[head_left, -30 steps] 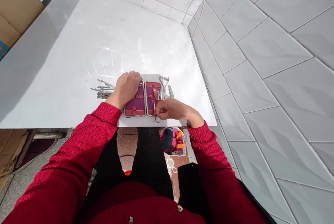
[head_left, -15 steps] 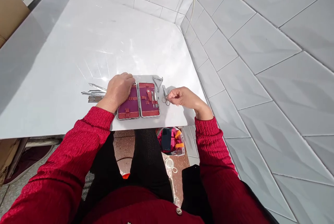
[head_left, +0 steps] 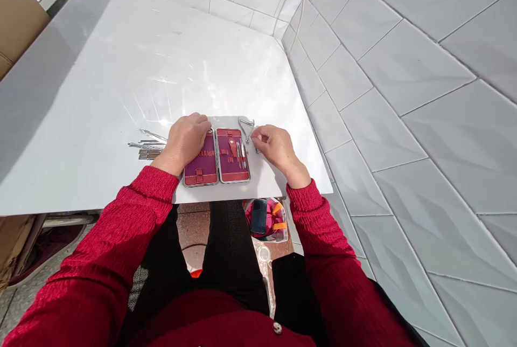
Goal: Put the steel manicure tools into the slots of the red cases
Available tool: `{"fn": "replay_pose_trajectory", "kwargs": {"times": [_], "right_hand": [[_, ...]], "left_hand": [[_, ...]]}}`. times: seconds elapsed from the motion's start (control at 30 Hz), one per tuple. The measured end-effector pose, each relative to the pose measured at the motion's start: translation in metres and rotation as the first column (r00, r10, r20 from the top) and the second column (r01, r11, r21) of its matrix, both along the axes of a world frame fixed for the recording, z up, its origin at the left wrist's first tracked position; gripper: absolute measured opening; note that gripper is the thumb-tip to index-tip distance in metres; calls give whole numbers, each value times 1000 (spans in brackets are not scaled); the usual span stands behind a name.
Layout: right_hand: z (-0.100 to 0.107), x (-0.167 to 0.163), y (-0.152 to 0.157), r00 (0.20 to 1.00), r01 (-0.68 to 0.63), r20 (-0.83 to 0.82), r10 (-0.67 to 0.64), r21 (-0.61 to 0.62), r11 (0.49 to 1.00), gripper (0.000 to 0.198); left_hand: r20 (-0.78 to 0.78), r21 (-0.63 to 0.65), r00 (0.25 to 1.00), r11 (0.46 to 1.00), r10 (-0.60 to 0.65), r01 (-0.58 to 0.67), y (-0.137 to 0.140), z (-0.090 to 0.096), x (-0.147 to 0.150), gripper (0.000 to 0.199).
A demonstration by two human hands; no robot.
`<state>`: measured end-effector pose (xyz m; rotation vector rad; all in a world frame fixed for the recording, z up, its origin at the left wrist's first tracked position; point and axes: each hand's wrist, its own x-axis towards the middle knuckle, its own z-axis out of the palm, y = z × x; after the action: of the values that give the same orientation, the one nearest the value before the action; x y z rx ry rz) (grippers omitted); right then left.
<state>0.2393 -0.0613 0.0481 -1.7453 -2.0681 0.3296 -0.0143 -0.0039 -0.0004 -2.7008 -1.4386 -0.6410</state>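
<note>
An open manicure case (head_left: 200, 179) with a purple and red lining lies near the table's front edge. My left hand (head_left: 189, 136) is closed over its upper left edge, with a small metal ring beside the fingertips. Slim metal tools (head_left: 241, 154) and a red-handled piece (head_left: 232, 145) sit in the right half. My right hand (head_left: 274, 145) is right of the case, thumb and fingers drawn together by the silver cuticle nippers (head_left: 244, 127). The hand covers most of the small scissors (head_left: 257, 151). What lies between its fingertips is hidden.
Several silver tools (head_left: 151, 139) lie left of the case, partly behind my left wrist. A tiled wall (head_left: 375, 120) closes off the right side. Below the table edge is a bag (head_left: 269, 217) with a phone (head_left: 258, 216) on it. A brown box (head_left: 18, 18) stands far left.
My right hand has moved left and slightly up, from beside the scissors to over them, close to the nippers. My left hand stays on the case.
</note>
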Motion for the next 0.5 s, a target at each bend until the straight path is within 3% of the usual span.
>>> {"fn": "replay_pose_trajectory", "kwargs": {"times": [0.13,0.33,0.5], "right_hand": [[-3,-24,-12,998,-47,48,50,-50,998,20],[-2,-46,-12,946,103,320,-56,-131,986,21],[2,-59,-7,899,121,433,-58,-119,986,34]], "left_hand": [[-10,-8,1000,1000,7,-7,0,1,0,35],[18,-10,1000,1000,-3,3,-3,4,0,34],[31,7,998,998,-55,55,-4,3,-1,33]]}}
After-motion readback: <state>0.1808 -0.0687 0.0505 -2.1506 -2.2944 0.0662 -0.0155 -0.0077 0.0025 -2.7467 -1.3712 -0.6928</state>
